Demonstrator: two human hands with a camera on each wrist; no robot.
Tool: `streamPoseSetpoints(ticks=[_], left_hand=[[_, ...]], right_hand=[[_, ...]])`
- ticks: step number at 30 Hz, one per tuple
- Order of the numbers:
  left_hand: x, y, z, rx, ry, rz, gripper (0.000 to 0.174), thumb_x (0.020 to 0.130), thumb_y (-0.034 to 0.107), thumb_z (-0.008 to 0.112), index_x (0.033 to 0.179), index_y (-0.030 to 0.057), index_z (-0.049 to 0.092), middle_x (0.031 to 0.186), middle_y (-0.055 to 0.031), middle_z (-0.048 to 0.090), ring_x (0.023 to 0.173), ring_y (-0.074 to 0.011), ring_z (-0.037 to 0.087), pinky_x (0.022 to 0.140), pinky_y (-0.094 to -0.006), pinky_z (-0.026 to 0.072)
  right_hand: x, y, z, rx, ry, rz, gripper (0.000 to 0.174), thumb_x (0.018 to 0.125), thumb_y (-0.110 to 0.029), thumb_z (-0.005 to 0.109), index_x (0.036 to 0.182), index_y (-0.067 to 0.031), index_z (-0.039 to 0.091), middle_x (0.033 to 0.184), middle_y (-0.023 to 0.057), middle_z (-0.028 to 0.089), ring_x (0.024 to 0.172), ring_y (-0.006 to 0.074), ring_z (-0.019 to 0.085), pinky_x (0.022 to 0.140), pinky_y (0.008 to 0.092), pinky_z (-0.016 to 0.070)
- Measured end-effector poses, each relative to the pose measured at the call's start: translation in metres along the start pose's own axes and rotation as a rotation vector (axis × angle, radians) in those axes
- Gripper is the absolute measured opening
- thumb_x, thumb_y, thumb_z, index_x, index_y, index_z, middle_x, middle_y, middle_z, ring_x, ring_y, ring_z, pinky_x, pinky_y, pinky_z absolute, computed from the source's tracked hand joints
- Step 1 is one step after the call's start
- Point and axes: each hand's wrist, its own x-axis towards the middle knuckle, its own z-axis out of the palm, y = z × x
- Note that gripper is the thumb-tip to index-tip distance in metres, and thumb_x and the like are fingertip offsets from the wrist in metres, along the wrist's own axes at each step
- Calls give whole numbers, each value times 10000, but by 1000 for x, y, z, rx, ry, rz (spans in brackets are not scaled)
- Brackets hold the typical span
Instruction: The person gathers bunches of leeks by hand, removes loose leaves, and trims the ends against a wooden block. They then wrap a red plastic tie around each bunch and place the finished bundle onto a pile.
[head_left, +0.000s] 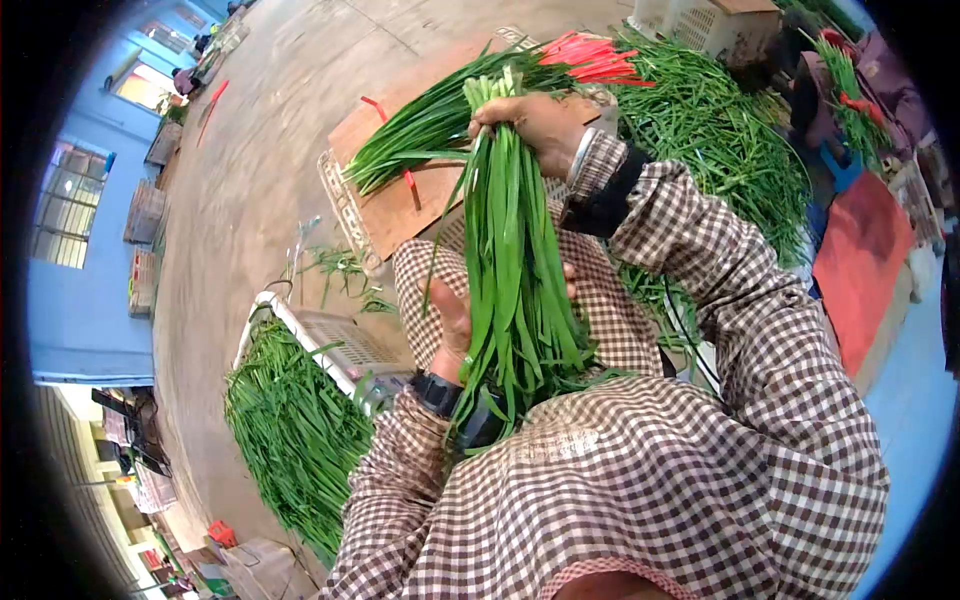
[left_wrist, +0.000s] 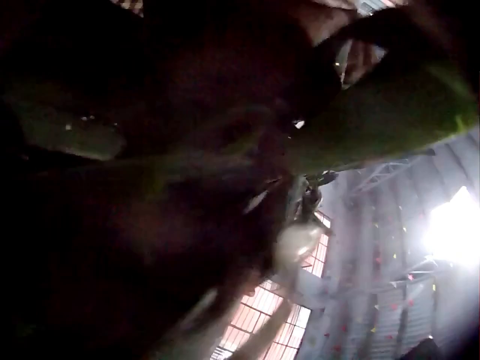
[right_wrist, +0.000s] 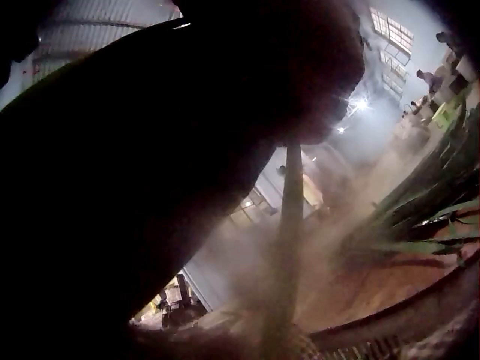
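Note:
My right hand (head_left: pixel 540 128) grips a bunch of green garlic chives (head_left: pixel 510 230) close to its pale stem ends. The long leaves hang down towards my lap. Lower along them, my left hand (head_left: pixel 453 325) cups the bunch from behind, thumb on the left side and fingertips showing at the right edge. Most of the left palm is hidden by leaves. More chives (head_left: pixel 430 125) lie on a brown board (head_left: pixel 385 225) beyond, with red strips (head_left: pixel 412 190) across the board. Both wrist views are mostly dark; a blurred leaf (left_wrist: pixel 382 120) crosses the left one.
Several red ties (head_left: pixel 595 60) lie at the board's far end. A large heap of chives (head_left: pixel 700 140) spreads to the right. On the left, a pale crate (head_left: pixel 350 345) stands beside another pile of chives (head_left: pixel 290 430). Another person's sleeve (head_left: pixel 890 80) shows at the upper right.

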Motion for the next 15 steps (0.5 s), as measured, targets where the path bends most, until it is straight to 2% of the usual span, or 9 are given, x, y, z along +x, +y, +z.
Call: streamPoseSetpoints(ticks=[1,2,5,6,9,10,13,14,15], left_hand=[[0,-2,-2,-42,-55,16,1150,608,765,555,1413,36,179,1371,-258,308,1198,-372,424,951,-499,431],[-4,-2,-4,-49,-4,-25,1145,601,704,627,1416,44,168,1370,-259,299,1190,-357,435,921,-467,470],[-11,-15,-11,-79,37,10,1181,570,744,607,1410,33,180,1358,-250,330,1182,-305,459,897,-437,497],[-13,-13,0,64,146,-12,1181,561,733,622,1406,32,186,1344,-234,355,1148,-277,490,882,-404,513],[-17,-17,10,145,209,0,1182,552,733,624,1405,36,193,1333,-222,375,1110,-263,518,854,-381,533],[-19,-17,17,154,292,-10,1168,546,729,625,1397,43,215,1309,-209,406,1076,-251,540,827,-366,548],[-18,-22,19,171,296,-10,1152,541,728,624,1384,43,240,1286,-202,427,1058,-243,549,798,-346,561],[-17,-23,17,108,236,4,1038,614,636,686,1364,51,272,1260,-202,449,1021,-236,565,790,-345,563],[-16,-22,20,109,236,0,1038,614,636,686,1364,51,272,1260,-202,449,1021,-236,565,790,-345,563]], right_hand=[[1,2,-2,2,7,-4,162,869,-114,513,823,12,602,717,71,608,586,147,570,595,277,513],[2,6,-4,39,32,24,165,871,-114,509,809,10,599,713,68,605,588,143,565,590,273,508],[8,19,-18,91,49,62,151,868,-99,508,802,10,588,727,74,608,606,138,568,600,272,514],[8,21,-19,143,37,54,134,863,-83,517,795,13,582,716,81,601,599,150,569,579,282,515],[5,23,-21,194,64,51,117,838,-34,520,753,28,571,690,95,583,587,175,567,554,303,515],[4,25,-21,213,77,52,108,833,-23,522,752,32,568,691,98,580,585,177,568,550,311,516],[2,31,-26,287,94,56,77,814,6,534,756,45,566,710,113,582,575,188,569,542,334,520],[1,33,-27,219,100,25,99,837,-31,525,782,35,573,722,94,592,592,164,570,577,298,516],[0,33,-27,152,108,-5,125,859,-69,515,809,26,580,733,76,602,610,141,571,611,263,512]])
